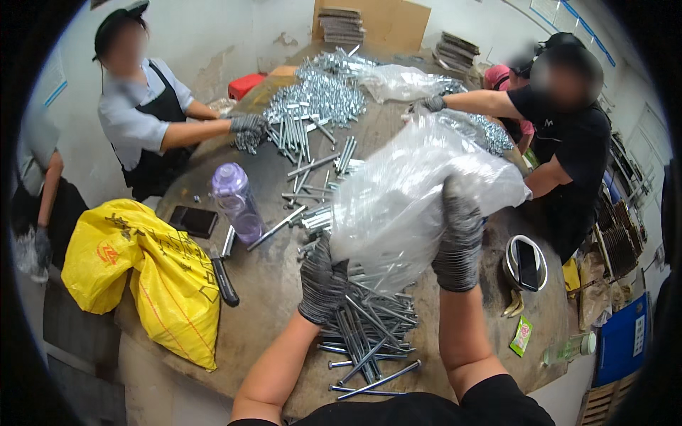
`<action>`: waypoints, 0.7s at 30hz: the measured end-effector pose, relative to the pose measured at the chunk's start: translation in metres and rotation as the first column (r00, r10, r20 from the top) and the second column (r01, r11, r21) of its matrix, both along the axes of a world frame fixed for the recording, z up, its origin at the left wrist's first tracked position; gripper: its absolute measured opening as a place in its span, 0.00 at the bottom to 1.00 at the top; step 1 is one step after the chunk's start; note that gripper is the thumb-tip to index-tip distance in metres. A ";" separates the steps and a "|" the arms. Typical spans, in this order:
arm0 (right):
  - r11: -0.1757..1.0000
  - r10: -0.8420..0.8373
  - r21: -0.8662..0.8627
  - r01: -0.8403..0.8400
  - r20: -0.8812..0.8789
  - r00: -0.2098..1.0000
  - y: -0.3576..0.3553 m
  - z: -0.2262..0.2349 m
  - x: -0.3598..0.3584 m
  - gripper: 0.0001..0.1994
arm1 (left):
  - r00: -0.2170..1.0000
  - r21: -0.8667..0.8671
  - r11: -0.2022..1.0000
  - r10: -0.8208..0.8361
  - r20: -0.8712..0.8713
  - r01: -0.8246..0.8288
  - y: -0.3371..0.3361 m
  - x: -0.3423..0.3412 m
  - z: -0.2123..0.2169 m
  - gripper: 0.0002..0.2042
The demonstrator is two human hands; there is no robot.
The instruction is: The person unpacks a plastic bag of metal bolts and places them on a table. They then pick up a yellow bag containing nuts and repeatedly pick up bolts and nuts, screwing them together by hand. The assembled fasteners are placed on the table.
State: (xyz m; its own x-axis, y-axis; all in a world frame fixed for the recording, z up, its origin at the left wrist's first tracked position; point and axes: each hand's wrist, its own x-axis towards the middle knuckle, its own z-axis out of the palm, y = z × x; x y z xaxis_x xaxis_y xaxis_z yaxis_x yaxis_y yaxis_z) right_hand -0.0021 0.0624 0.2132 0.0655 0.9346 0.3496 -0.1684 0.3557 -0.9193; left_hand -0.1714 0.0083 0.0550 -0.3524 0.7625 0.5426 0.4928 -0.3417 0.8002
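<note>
Both my hands wear grey knit gloves and hold up a large clear plastic bag (412,184) over the round brown table (270,284). My left hand (321,280) grips the bag's lower left corner. My right hand (458,241) clutches its right side, higher up. Under the bag, by the table's near edge, lies a loose heap of long silver bolts (369,330); a few show inside the bag's lower part. More bolts (316,96) are piled at the far side of the table.
A purple bottle (238,202), a dark phone (193,221), a black-handled tool (224,280) and a yellow bag (153,277) sit left. A metal bowl holding a phone (526,264) sits right. A gloved person (149,106) at back left and another person (568,121) at right handle bolts.
</note>
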 end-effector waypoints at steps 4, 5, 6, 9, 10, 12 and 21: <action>0.990 0.070 0.121 -0.065 -0.032 0.997 0.002 0.020 0.002 0.25 | 0.996 0.131 0.991 -0.053 0.078 0.042 0.008 0.004 0.072 0.24; 0.975 0.150 0.174 -0.138 -0.063 0.987 0.003 0.028 0.003 0.25 | 0.989 0.166 0.984 -0.089 0.121 0.068 0.016 0.007 0.089 0.24; 0.950 0.234 0.234 -0.208 -0.090 0.968 0.005 0.037 0.003 0.25 | 0.975 0.204 0.974 -0.134 0.175 0.097 0.021 0.008 0.101 0.23; 0.804 -0.063 0.583 -0.116 0.277 0.959 0.035 0.047 0.016 0.21 | 0.961 0.287 0.956 -0.134 0.243 0.061 0.035 0.003 0.126 0.22; 0.687 -0.304 0.725 -0.041 0.339 0.890 0.044 0.054 0.013 0.19 | 0.986 0.345 0.938 -0.080 0.147 0.025 0.038 -0.001 0.139 0.22; 0.754 0.060 0.629 -0.192 0.225 0.972 0.050 0.075 0.023 0.19 | 0.995 0.406 0.914 -0.025 0.097 -0.017 0.042 -0.005 0.166 0.20; -0.122 -0.992 0.992 0.036 -0.123 0.040 0.075 0.163 0.024 0.30 | 0.820 0.700 0.713 0.420 -0.389 -0.033 0.082 -0.030 0.262 0.21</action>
